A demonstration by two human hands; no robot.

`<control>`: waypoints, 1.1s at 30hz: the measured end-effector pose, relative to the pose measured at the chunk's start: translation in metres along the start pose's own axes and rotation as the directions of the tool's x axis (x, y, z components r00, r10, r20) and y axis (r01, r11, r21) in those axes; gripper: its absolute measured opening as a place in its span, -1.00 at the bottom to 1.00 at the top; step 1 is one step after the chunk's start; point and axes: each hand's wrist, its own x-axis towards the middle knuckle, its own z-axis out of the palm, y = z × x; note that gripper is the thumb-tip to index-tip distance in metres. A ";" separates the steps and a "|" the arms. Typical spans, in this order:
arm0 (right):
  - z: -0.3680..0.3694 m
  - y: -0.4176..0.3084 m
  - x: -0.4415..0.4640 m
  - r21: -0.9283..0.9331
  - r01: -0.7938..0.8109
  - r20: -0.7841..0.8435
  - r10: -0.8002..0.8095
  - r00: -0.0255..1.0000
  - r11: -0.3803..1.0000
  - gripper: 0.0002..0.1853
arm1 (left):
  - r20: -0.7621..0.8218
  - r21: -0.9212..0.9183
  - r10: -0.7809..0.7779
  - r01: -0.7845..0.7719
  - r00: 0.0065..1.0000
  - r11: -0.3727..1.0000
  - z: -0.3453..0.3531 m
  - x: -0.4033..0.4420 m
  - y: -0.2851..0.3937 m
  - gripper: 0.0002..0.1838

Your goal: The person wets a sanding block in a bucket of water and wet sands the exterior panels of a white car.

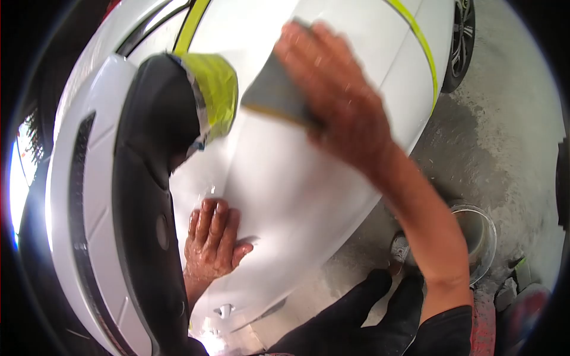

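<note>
Over concrete floor (504, 148), the left hand (215, 237) lies on a white car body (285, 196), grip spread; the right hand (338, 95), blurred, clasps a grey pad (270, 95); a bucket (493, 235) is partly hidden.

We're counting one left hand (214, 240) and one right hand (347, 95), so two in all, plus just the one grey pad (270, 92). Then we get one white car (279, 196), one side mirror (139, 172) and one wheel (461, 44), while the yellow-green tape (435, 80) comes to three clear pieces by our tally: two long strips (190, 28) and one wrap (218, 95). We've also got one bucket (494, 237) and two dark trouser legs (347, 311), as far as we can tell.
</note>
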 end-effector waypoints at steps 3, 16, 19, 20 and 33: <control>0.002 -0.040 -0.030 0.205 0.009 0.115 -0.033 0.993 0.979 -0.55 | 0.006 0.019 0.007 -0.007 1.000 1.000 0.000 0.000 0.000 -0.33; 0.001 -0.020 -0.013 0.078 -0.058 0.006 0.058 0.998 0.995 -0.50 | 0.005 0.024 0.017 -0.017 1.000 1.000 0.004 -0.004 -0.002 -0.28; -0.011 0.009 -0.001 -0.034 0.042 0.007 -0.041 0.999 0.999 -0.49 | -0.009 0.013 0.020 -0.019 1.000 1.000 0.004 -0.003 -0.002 -0.28; -0.004 0.030 0.011 -0.014 0.056 -0.093 -0.057 0.994 0.998 -0.45 | -0.008 0.013 0.015 -0.015 1.000 1.000 0.004 -0.002 -0.002 -0.29; -0.011 0.029 0.015 -0.004 -0.004 -0.076 0.003 0.997 1.000 -0.27 | -0.022 0.028 0.003 -0.003 1.000 1.000 0.004 -0.001 0.001 -0.29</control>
